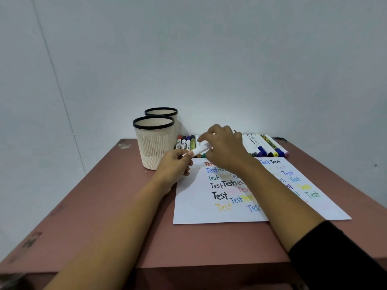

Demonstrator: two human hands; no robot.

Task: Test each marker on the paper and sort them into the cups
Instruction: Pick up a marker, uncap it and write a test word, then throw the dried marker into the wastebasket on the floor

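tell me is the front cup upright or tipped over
Upright: the front cup stands on its base on the table, its black rim level on top and its mouth facing up.

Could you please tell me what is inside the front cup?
Only the front cup's pale inner wall shows just below its dark rim, and nothing rises above that rim. Its own wall hides the bottom, so small contents cannot be ruled out.

There are two cups [155, 143], one paper [209, 214] and one table [104, 206]. The left hand [173, 166] and right hand [224, 149] hold one white marker [199, 150]. The row of markers [263, 145] is partly hidden, so uncounted.
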